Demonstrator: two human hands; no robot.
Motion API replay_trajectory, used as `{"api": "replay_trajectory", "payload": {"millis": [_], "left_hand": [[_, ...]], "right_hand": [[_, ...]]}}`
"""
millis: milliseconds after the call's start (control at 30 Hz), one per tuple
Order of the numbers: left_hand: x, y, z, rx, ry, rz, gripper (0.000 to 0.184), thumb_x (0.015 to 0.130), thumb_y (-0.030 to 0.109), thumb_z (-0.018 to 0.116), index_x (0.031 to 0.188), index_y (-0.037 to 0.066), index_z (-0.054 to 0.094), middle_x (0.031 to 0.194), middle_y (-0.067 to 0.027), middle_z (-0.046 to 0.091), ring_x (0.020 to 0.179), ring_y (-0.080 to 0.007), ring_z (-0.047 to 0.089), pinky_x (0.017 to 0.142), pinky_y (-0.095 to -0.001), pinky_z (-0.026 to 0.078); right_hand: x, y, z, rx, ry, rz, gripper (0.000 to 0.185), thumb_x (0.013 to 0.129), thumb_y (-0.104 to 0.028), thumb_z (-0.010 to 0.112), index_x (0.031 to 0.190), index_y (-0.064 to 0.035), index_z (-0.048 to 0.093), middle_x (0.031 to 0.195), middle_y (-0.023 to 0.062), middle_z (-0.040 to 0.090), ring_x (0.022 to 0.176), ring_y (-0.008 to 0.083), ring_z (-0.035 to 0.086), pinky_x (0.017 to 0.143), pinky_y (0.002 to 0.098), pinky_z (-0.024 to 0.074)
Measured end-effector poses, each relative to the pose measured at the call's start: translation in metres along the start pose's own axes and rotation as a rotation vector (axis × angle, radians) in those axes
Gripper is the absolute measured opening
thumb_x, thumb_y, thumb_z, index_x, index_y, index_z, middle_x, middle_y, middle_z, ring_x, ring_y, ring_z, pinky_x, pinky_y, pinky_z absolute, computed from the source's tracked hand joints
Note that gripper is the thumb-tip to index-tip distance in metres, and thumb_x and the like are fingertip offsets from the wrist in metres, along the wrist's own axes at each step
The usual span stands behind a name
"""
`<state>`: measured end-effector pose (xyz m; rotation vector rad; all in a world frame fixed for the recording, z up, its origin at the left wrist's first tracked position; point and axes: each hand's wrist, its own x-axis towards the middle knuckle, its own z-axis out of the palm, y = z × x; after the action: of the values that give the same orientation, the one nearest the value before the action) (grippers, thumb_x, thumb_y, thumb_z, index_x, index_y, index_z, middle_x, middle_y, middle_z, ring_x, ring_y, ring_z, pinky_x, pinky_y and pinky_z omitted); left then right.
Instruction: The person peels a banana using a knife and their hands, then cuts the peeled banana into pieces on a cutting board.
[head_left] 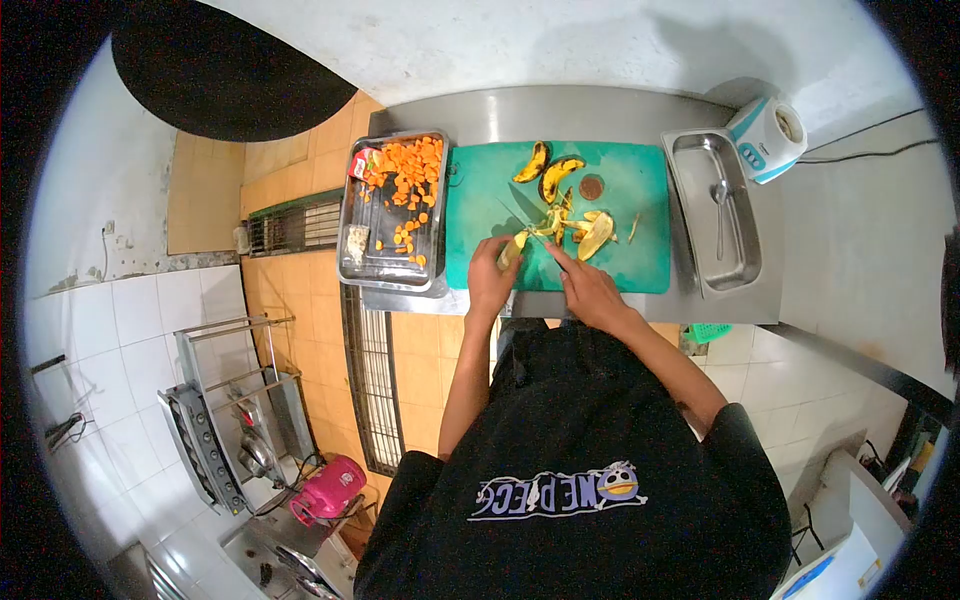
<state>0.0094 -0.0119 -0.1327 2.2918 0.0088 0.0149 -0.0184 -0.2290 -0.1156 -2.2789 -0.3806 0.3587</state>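
In the head view, my left hand (490, 277) is closed around a pale yellow banana (514, 247) near the front of a green cutting board (483, 188). My right hand (592, 293) grips a knife (525, 208), its blade pointing away and to the left, close to the banana. Yellow and dark banana peels (597, 235) lie heaped right of the blade. Farther back on the board are two unpeeled bananas with dark patches, one upright (537, 162) and one curved (562, 177). A round brown disc (591, 187) sits beside them.
Left of the board, a clear-sided tray (436, 215) holds chopped carrots (410, 160), a red packet (364, 163) and a small pale bag (357, 242). On the right stand a metal pan (704, 270) with a spoon (720, 215) inside and a white-and-blue appliance (768, 140).
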Motion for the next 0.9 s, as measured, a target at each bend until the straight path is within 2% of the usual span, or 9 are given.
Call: {"api": "replay_trajectory", "payload": {"millis": [67,133,267,367,433,700,767,867,900], "left_hand": [[0.004,-0.002,0.004,0.03,0.005,0.015,0.032,0.083,0.01,0.076,0.114,0.004,0.069,0.108,-0.0176,0.069,0.099,-0.0352,0.068,0.085,-0.0391,0.054],[0.007,-0.005,0.008,0.018,0.006,0.011,0.033,0.081,0.011,0.077,0.113,0.006,0.07,0.107,-0.0157,0.067,0.099,-0.0376,0.065,0.084,-0.0437,0.051],[0.007,0.0,0.007,0.01,-0.029,-0.055,0.03,0.082,0.012,0.077,0.111,0.006,0.071,0.107,-0.0157,0.067,0.097,-0.0378,0.065,0.084,-0.0445,0.051],[0.005,-0.002,0.008,0.063,0.013,0.002,0.031,0.081,0.013,0.078,0.111,0.006,0.071,0.105,-0.0163,0.068,0.095,-0.038,0.066,0.083,-0.0453,0.052],[0.003,0.002,0.003,0.138,-0.045,-0.106,0.033,0.079,0.013,0.078,0.11,0.005,0.071,0.104,-0.0179,0.068,0.094,-0.0381,0.066,0.082,-0.0459,0.053],[0.005,-0.003,0.0,0.188,-0.084,-0.097,0.037,0.076,0.015,0.079,0.109,0.001,0.071,0.101,-0.022,0.069,0.094,-0.0392,0.068,0.081,-0.045,0.054],[0.005,-0.004,-0.001,0.203,-0.107,-0.096,0.039,0.076,0.017,0.079,0.111,0.0,0.071,0.104,-0.0246,0.07,0.093,-0.0397,0.07,0.08,-0.0435,0.056],[0.006,-0.014,0.003,0.119,-0.134,-0.13,0.037,0.081,0.015,0.077,0.112,-0.003,0.07,0.106,-0.022,0.072,0.091,-0.0347,0.072,0.079,-0.0411,0.056],[0.007,-0.022,0.006,-0.078,-0.213,-0.199,0.035,0.085,0.012,0.074,0.115,-0.005,0.068,0.11,-0.0199,0.072,0.091,-0.0303,0.072,0.078,-0.0388,0.057]], "right_hand": [[-0.002,0.002,0.0,-0.015,0.001,0.011,0.063,0.099,-0.015,0.049,0.157,-0.0246,0.027,0.101,0.0243,0.064,0.085,0.0472,0.064,0.076,0.0587,0.0528],[-0.003,0.004,-0.001,-0.002,0.006,-0.003,0.062,0.099,-0.015,0.049,0.157,-0.0247,0.028,0.102,0.0247,0.064,0.086,0.0472,0.064,0.076,0.0586,0.0528],[-0.005,0.003,-0.004,0.019,-0.001,-0.018,0.061,0.099,-0.014,0.049,0.156,-0.0244,0.029,0.105,0.0259,0.064,0.089,0.0479,0.064,0.077,0.059,0.0527],[-0.007,0.003,-0.007,0.026,-0.028,0.0,0.061,0.099,-0.014,0.049,0.156,-0.0239,0.03,0.108,0.0267,0.064,0.091,0.0485,0.064,0.078,0.0593,0.0528],[-0.007,0.003,-0.006,0.015,-0.025,0.004,0.06,0.099,-0.014,0.048,0.156,-0.0236,0.029,0.109,0.0267,0.064,0.092,0.0486,0.064,0.078,0.0593,0.0529],[-0.004,0.005,-0.005,0.023,-0.017,-0.05,0.06,0.099,-0.015,0.048,0.156,-0.0223,0.029,0.109,0.0263,0.065,0.092,0.0468,0.065,0.08,0.0586,0.0531],[-0.004,0.003,-0.007,0.048,-0.053,0.01,0.058,0.099,-0.01,0.047,0.155,-0.0214,0.036,0.123,0.0235,0.064,0.097,0.0456,0.063,0.083,0.0528,0.0512],[-0.004,0.002,-0.011,0.069,-0.035,-0.007,0.057,0.1,-0.011,0.047,0.154,-0.0215,0.037,0.126,0.0218,0.064,0.099,0.0447,0.063,0.084,0.0521,0.0515],[-0.004,0.002,-0.011,0.07,-0.033,-0.005,0.057,0.1,-0.011,0.047,0.154,-0.0215,0.037,0.126,0.0218,0.064,0.099,0.0447,0.063,0.084,0.0521,0.0515]]}}
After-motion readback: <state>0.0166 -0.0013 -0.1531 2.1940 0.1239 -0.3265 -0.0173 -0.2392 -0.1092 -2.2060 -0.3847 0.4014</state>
